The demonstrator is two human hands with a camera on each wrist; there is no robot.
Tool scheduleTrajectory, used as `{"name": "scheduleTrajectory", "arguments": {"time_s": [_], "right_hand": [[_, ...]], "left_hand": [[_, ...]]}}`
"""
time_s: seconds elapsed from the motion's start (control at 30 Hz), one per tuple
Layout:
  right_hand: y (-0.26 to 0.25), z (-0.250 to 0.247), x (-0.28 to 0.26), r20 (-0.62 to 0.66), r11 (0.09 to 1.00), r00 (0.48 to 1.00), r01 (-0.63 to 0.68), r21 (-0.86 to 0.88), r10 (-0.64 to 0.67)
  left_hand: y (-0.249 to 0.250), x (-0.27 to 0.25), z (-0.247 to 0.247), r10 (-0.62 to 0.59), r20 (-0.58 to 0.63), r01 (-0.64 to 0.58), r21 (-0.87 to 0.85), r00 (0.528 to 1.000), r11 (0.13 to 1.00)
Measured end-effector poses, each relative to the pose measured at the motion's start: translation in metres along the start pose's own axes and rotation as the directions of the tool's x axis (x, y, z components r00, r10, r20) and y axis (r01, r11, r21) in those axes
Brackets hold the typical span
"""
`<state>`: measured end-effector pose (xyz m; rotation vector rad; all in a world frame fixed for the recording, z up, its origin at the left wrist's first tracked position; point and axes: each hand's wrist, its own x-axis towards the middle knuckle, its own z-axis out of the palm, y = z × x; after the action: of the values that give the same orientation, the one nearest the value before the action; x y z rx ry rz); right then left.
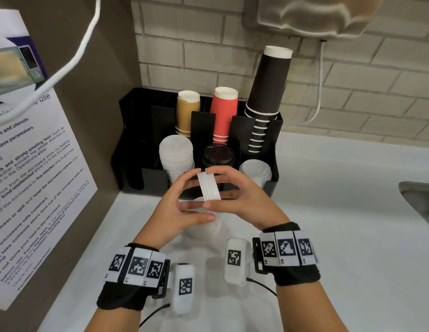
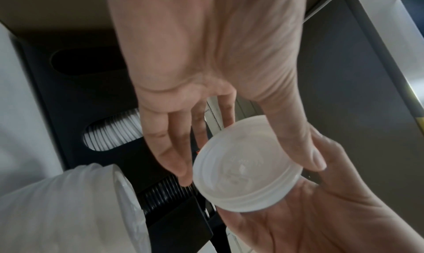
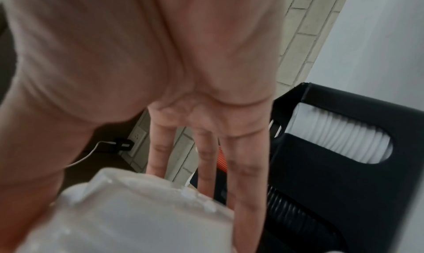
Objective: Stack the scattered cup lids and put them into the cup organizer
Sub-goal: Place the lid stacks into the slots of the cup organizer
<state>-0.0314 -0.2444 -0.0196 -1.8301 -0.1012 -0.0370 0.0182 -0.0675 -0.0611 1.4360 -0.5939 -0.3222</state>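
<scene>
Held on edge between both hands is a small stack of white cup lids (image 1: 209,186), raised above the white surface (image 1: 328,236) just in front of the black cup organizer (image 1: 134,140). The stack is grasped by the right hand (image 1: 242,202), whose fingers are curled over its top while the thumb is set under its lower edge. The left hand (image 1: 182,202) is kept loosely spread, its fingertips laid against the stack's upper rim and its thumb extended beneath; in the left wrist view its fingers (image 2: 174,148) are seen nearly straight beside the lids' hollow underside (image 2: 243,177). Beyond the fingertips, organizer compartments are filled with white lids (image 1: 176,153), black lids (image 1: 218,155) and more white lids (image 1: 255,173). Under the left hand, another white lid (image 1: 204,226) is seen lying on the surface.
</scene>
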Motion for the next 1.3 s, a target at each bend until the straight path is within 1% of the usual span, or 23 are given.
{"name": "scheduleTrajectory", "arguments": {"time_s": [0.17,0.23,0.27,0.33,0.4,0.43,0.47,0.5,0.57,0.63,0.7,0.77,0.83,1.03,1.1,1.13,1.23,1.3], "right_hand": [[0.001,0.004,0.003,-0.022,0.999,0.999,0.027,-0.018,-0.027],[0.000,0.001,0.006,-0.049,0.999,0.998,0.041,-0.031,-0.043],[-0.001,-0.004,0.008,-0.087,0.998,0.995,0.056,-0.032,-0.058],[-0.004,-0.024,0.014,-0.232,0.992,0.966,0.098,-0.076,-0.114],[-0.006,-0.052,0.023,-0.374,0.968,0.909,0.100,-0.229,-0.182],[-0.006,-0.067,0.028,-0.409,0.948,0.893,0.058,-0.314,-0.190],[-0.004,-0.081,0.033,-0.418,0.916,0.892,-0.013,-0.402,-0.171],[-0.002,-0.093,0.039,-0.409,0.868,0.904,-0.097,-0.486,-0.128],[0.004,-0.107,0.049,-0.360,0.767,0.933,-0.223,-0.601,-0.012],[0.010,-0.111,0.058,-0.287,0.694,0.955,-0.260,-0.672,0.080],[0.015,-0.108,0.066,-0.242,0.602,0.960,-0.277,-0.749,0.140],[0.020,-0.105,0.071,-0.227,0.522,0.958,-0.287,-0.803,0.177],[0.024,-0.103,0.073,-0.211,0.474,0.957,-0.282,-0.834,0.198],[0.031,-0.095,0.072,-0.150,0.359,0.965,-0.221,-0.907,0.216],[0.034,-0.093,0.068,-0.135,0.315,0.972,-0.192,-0.929,0.194],[0.036,-0.091,0.066,-0.140,0.284,0.976,-0.183,-0.941,0.166],[0.043,-0.085,0.059,-0.178,0.134,0.982,-0.185,-0.974,0.068],[0.046,-0.080,0.056,-0.220,0.088,0.974,-0.223,-0.971,0.049]], "left_hand": [[0.001,0.001,0.000,-0.022,-0.010,0.022,-0.004,1.000,1.000],[0.002,0.001,-0.001,-0.039,-0.035,0.038,-0.006,0.999,0.999],[0.003,0.001,-0.002,-0.047,-0.063,0.047,-0.002,0.997,0.999],[0.003,0.000,-0.005,-0.047,-0.138,0.050,0.023,0.989,0.998],[0.002,-0.001,-0.009,-0.027,-0.209,0.039,0.050,0.978,0.998],[0.001,-0.001,-0.011,-0.020,-0.236,0.035,0.061,0.972,0.998],[0.000,-0.001,-0.014,-0.014,-0.256,0.033,0.072,0.967,0.997],[0.000,-0.002,-0.016,-0.009,-0.270,0.033,0.085,0.963,0.996],[-0.001,-0.002,-0.019,-0.003,-0.285,0.036,0.111,0.958,0.993],[-0.003,-0.002,-0.020,0.001,-0.289,0.035,0.119,0.957,0.992],[-0.004,-0.002,-0.020,0.000,-0.287,0.036,0.118,0.958,0.992],[-0.006,-0.003,-0.020,-0.006,-0.285,0.041,0.119,0.959,0.992],[-0.007,-0.003,-0.020,-0.010,-0.281,0.047,0.128,0.960,0.991],[-0.009,-0.006,-0.021,-0.008,-0.303,0.051,0.135,0.953,0.989],[-0.010,-0.006,-0.023,-0.009,-0.313,0.057,0.143,0.950,0.988],[-0.010,-0.006,-0.024,-0.009,-0.316,0.058,0.146,0.949,0.988],[-0.011,-0.005,-0.025,-0.011,-0.327,0.061,0.145,0.945,0.988],[-0.012,-0.005,-0.027,-0.008,-0.332,0.061,0.149,0.943,0.987]]}}
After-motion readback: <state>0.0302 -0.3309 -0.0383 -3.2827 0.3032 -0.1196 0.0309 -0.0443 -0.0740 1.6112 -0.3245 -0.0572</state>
